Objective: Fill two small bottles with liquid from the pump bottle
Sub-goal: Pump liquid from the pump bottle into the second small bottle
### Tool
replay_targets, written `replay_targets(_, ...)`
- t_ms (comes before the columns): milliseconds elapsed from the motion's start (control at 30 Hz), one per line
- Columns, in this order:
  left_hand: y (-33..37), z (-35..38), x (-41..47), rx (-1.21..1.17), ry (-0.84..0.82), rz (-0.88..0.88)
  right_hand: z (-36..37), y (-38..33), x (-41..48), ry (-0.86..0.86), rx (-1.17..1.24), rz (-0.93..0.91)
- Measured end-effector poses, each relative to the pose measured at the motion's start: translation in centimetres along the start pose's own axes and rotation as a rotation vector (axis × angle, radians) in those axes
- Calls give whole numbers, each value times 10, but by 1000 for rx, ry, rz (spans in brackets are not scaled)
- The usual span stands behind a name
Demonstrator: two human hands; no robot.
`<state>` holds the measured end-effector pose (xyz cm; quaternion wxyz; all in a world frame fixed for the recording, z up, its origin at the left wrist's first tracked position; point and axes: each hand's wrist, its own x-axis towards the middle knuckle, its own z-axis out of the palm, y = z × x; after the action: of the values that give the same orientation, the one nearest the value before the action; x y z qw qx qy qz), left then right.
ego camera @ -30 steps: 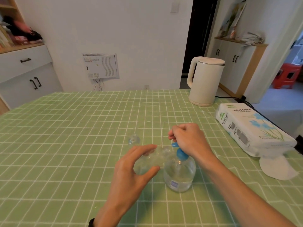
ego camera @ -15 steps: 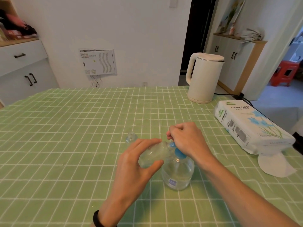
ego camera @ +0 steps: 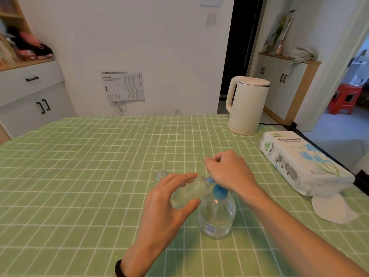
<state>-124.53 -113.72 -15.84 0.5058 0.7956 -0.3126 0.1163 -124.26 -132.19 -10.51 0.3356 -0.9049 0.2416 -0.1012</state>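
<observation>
Fingers (ego camera: 179,177) of left hand (ego camera: 165,208) around tilted small bottle (ego camera: 189,192), right fingers (ego camera: 212,161) clenched over pump bottle (ego camera: 216,217) head.

The tissue pack (ego camera: 305,162) at the right of the surface (ego camera: 79,176) reads "TISSUE PAPER" in dark capitals on its top face, and the same words run along its end face beside a small green logo. Finer print below them is illegible. The pump bottle (ego camera: 216,218) label and the wall panel (ego camera: 121,86) print cannot be read
</observation>
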Motion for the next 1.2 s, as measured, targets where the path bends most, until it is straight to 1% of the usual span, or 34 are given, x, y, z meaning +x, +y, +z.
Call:
replay_targets(167,-4,3,-1,5,2,-13,6,5,1,-20,69,48)
replay_targets(367,-8,7,-5,-3,-2,-36,13,9,0,0,53,79)
replay_targets(733,-3,2,-2,-18,6,-14,3,4,0,17,45,38)
replay_targets(1000,-7,3,-3,-21,-29,-33,15,11,-1,34,96,55)
replay_targets(1200,-9,4,-6,-34,-23,-42,13,11,-1,32,90,55)
